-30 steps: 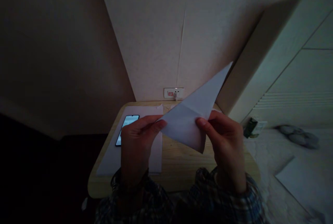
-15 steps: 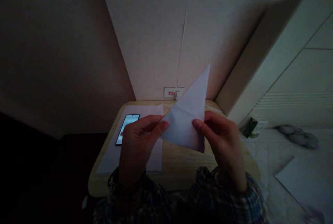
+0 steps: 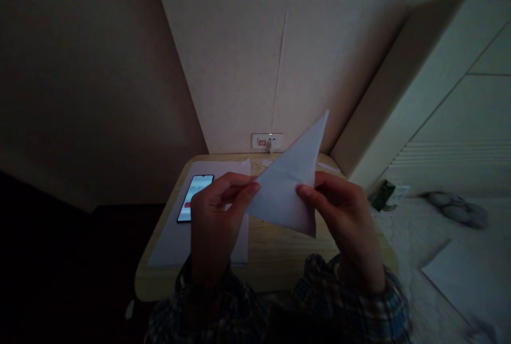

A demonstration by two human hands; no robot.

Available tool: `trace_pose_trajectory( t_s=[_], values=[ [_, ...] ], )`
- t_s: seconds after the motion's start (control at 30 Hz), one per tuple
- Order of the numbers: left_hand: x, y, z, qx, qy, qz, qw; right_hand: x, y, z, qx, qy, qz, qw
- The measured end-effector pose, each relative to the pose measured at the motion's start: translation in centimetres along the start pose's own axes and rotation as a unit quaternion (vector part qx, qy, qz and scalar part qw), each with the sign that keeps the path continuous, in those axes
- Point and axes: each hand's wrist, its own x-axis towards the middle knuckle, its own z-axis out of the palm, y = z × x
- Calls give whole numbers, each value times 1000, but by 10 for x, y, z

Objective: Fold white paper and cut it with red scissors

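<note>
A folded white paper point(image 3: 288, 184), shaped as a long pointed triangle, is held up in front of me above a small wooden table point(image 3: 275, 248). My left hand point(image 3: 217, 216) pinches its left corner between thumb and fingers. My right hand point(image 3: 343, 216) pinches its right side with the thumb on the front. The paper's tip points up and to the right, toward the wall.
A lit phone point(image 3: 194, 197) lies on a white sheet point(image 3: 171, 243) on the table's left half. A wall socket point(image 3: 266, 141) sits behind the table. To the right are a bed with another white sheet point(image 3: 463, 285), a dark small object point(image 3: 381, 196) and a grey bundle point(image 3: 455, 208).
The paper has turned in my hands: its tip swung from far right to steeper, then slightly back. Both hands keep their pinch and barely shift.
</note>
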Motion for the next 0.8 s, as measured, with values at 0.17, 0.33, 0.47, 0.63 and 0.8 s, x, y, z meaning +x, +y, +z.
trace_pose_trajectory(
  t_s=[0.17,0.33,0.47,0.63,0.8],
  values=[
    [-1,3,3,40,11,23,999,0,2,-1,-14,2,2,1000],
    [1,0,4,16,-17,-2,1000,-1,0,-4,-10,-33,-9,999],
    [4,-1,1,44,-68,-7,997,0,0,-6,-40,-40,-12,998],
    [4,1,0,57,-65,12,996,1,0,-6,-53,-73,-15,996],
    [5,-1,0,42,-78,-9,996,1,0,-6,-96,-80,-26,992]
  ],
)
